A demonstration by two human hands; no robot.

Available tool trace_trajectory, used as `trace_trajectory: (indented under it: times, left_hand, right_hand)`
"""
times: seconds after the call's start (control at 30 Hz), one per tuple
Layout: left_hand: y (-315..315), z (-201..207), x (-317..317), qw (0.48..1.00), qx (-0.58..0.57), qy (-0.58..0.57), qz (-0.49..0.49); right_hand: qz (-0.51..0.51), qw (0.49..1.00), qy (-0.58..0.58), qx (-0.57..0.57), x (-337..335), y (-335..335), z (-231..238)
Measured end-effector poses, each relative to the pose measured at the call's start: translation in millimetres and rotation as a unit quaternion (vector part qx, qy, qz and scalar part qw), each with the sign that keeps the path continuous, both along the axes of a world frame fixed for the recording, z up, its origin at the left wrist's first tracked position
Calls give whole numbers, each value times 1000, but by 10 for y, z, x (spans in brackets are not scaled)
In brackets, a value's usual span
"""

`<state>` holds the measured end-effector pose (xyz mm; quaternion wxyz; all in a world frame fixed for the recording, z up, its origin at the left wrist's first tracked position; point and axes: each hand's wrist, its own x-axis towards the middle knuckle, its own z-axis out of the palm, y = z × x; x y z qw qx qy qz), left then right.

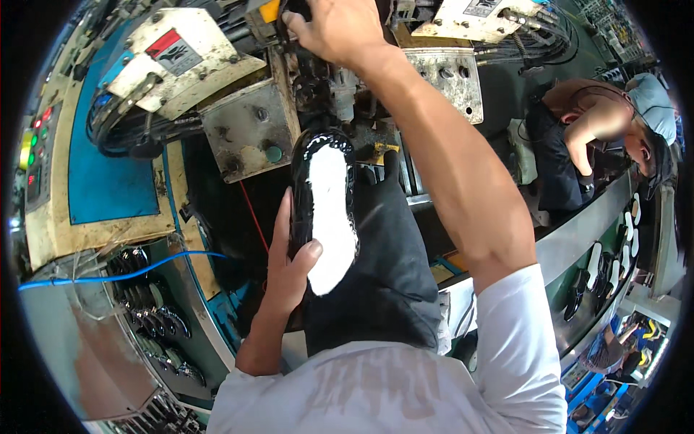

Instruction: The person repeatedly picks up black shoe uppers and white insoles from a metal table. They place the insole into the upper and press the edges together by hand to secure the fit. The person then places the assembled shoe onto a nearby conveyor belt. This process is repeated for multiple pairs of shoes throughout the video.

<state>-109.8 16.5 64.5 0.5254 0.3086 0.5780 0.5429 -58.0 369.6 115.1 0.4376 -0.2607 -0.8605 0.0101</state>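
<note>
My left hand (pixel 289 269) grips a glossy black shoe (pixel 298 170) with its sole side up, fingers along its side and thumb on top. A white insole board (pixel 331 210) covers the underside, and the black edge is gathered in pleats round the toe. The toe points away from me, close to the machine's dark metal head (pixel 318 90). At the top edge my right hand (pixel 336 30) reaches over the machine, its thumb and fingers closed about a dark part. The frame edge cuts off some fingers, so what they grip is unclear.
Pale metal housings (pixel 181 61) flank the machine, with a box bearing a green button (pixel 273 154) at left. A blue hose (pixel 130 271) crosses at left above racked shoes (pixel 152 311). On the right, shoes line a conveyor (pixel 578 239), and a person (pixel 589 130) in a cap bends forward.
</note>
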Motion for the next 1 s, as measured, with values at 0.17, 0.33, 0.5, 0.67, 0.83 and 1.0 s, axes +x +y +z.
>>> trace_trajectory:
  times: [0.17, 0.33, 0.5, 0.67, 0.83, 1.0]
  left_hand:
    - [-167, 116, 30, 985, -18, 169, 12]
    - [-390, 91, 165, 991, -32, -128, 7]
    - [-669, 117, 286, 997, -24, -55, -42]
    - [-897, 188, 217, 988, 29, 130, -77]
    - [-1240, 304, 197, 996, -5, -53, -71]
    - [-1508, 326, 354, 992, 11, -103, -72]
  right_hand:
    - [153, 925, 143, -318, 653, -1013, -425]
    - [293, 449, 427, -728, 928, -2448, -865]
    - [249, 536, 426, -685, 1054, -2794, -873]
    - [342, 542, 365, -675, 1414, -3049, -572]
    - [418, 434, 396, -692, 1576, -3384, -603]
    - [300, 610, 378, -629, 1410, -3660, -595]
